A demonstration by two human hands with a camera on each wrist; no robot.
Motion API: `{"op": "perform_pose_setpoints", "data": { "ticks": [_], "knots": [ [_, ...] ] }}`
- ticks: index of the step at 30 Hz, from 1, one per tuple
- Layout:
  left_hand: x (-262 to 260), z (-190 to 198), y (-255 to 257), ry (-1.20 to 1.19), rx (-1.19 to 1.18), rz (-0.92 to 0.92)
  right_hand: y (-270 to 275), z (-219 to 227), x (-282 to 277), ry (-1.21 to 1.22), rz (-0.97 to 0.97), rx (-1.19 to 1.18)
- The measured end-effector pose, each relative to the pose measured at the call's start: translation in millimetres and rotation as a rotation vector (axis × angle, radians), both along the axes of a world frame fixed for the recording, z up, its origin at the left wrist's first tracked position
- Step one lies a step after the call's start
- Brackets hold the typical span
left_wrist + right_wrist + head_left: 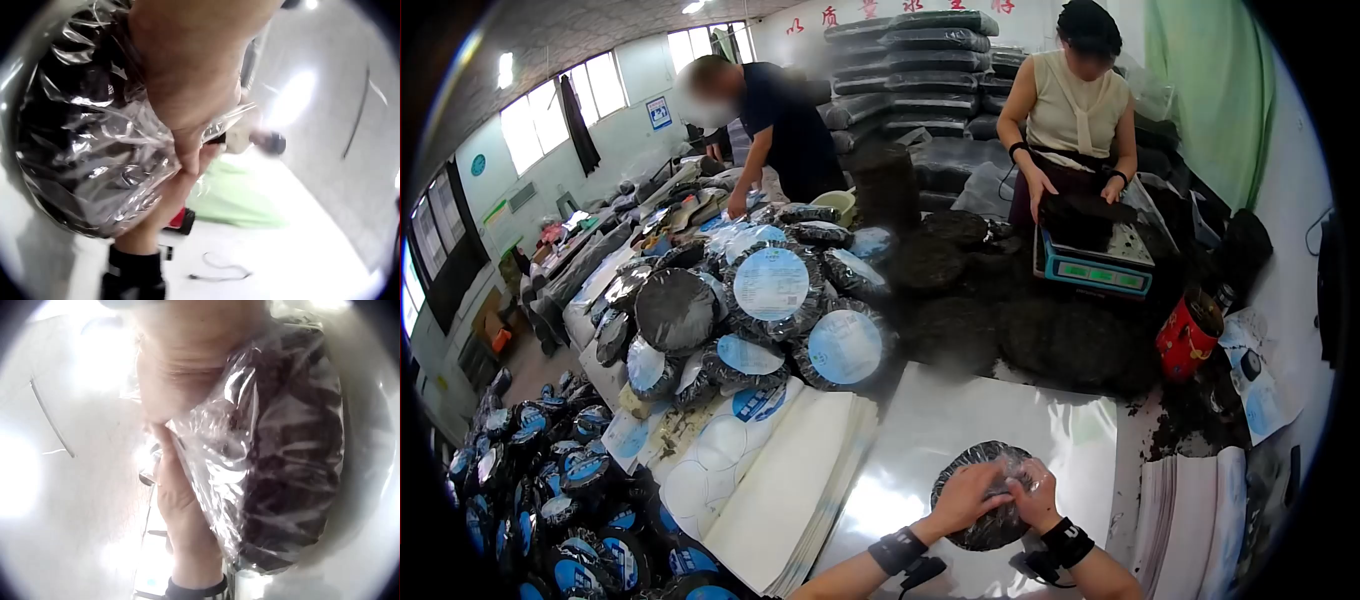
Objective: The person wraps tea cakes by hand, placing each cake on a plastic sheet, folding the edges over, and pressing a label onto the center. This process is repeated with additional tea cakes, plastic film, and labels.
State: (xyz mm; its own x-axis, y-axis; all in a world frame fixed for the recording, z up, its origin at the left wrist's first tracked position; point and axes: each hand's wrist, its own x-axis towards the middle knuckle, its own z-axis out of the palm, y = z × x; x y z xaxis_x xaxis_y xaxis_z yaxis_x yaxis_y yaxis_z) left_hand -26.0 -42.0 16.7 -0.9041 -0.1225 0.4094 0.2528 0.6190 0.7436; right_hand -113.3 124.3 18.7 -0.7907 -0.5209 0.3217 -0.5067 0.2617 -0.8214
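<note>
A round dark cake (pixel 978 538) in clear plastic film lies on the shiny metal sheet (pixel 880 515) in front of me. My left hand (pixel 968 497) and right hand (pixel 1037 498) meet over its top, thumbs close together. Gathered film (pixel 147 147) is pinched between the left hand's (pixel 187 75) thumb and fingers in the left wrist view. From the other side, the right hand (pixel 181 375) pinches the film too, pulling it into a taut, wrinkled sheet (pixel 215 462) off the cake (pixel 294 450). Some fingertips are hidden behind the hands and film.
Wrapped discs with blue-and-white labels (pixel 772 284) pile up behind. Paper sheets (pixel 790 480) lie at left, another stack (pixel 1190 520) at right. Across the table, a person handles dark material at a scale (pixel 1097 272); a red tin (pixel 1188 338) stands nearby. Another person leans over the far left.
</note>
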Motion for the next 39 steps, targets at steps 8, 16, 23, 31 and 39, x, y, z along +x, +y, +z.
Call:
{"op": "perform_pose_setpoints", "data": {
  "ticks": [8,16,23,31,39],
  "knots": [
    [7.6,12.5,16.0,0.07,0.034,-0.052,-32.2,14.4,53.9,-0.144,-0.262,-0.298],
    [2.3,19.6,11.2,-0.122,-0.308,-0.242,30.2,68.3,49.2,-0.158,0.073,0.553],
    [15.5,9.9,33.4,-0.222,-0.441,-0.164,42.2,45.3,26.3,-0.168,0.037,0.301],
    [16.4,12.1,40.3,-0.231,-0.494,-0.135,484.1,0.5,109.1,-0.241,-1.107,1.336],
    [8.5,-0.3,34.6,-0.183,-0.53,-0.14,583.6,-3.2,168.1,-0.151,-1.247,0.996]
  ]
}}
